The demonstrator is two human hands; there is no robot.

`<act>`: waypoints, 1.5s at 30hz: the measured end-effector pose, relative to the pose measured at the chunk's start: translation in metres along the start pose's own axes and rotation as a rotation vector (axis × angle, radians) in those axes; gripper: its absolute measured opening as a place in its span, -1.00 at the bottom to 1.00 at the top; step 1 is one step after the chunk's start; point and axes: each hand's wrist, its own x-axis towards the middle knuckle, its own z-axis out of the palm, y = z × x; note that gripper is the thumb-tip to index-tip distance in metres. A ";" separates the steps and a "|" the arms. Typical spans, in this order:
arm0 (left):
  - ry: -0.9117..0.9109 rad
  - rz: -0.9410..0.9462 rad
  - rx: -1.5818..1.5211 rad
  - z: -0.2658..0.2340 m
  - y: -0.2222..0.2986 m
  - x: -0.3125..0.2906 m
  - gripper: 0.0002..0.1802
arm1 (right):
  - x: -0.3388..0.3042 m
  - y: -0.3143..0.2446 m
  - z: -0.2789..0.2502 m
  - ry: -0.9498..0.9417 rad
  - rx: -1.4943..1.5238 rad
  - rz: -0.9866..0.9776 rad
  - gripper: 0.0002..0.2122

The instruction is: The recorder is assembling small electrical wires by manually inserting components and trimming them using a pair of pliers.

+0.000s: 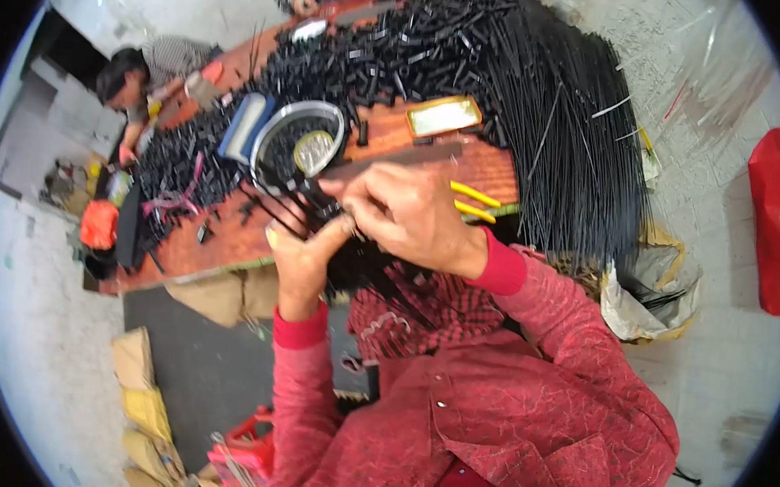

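My left hand (303,254) is closed round several thin black strands, which stick out past its fingers and hang below over my lap. Close against it, my right hand (409,216) pinches at a small black piece (319,202) between the two hands; its exact shape is blurred and partly hidden by fingers. Just beyond my hands sits a round metal bowl (334,113) holding black pieces and a small round tin (314,152). A tool with yellow handles (473,201) lies beside my right hand, its head hidden.
Heaped short black tubes (356,67) cover much of the red-brown table (489,163). Long black strands (566,138) hang over its right end. A blue-and-white block (246,128) and a yellow-rimmed tray (444,116) lie near the bowl. Two people work at the table's far sides.
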 end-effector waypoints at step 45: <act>0.060 -0.070 -0.025 -0.001 -0.006 -0.002 -0.61 | -0.129 0.117 -0.057 -0.360 -0.712 0.214 -0.76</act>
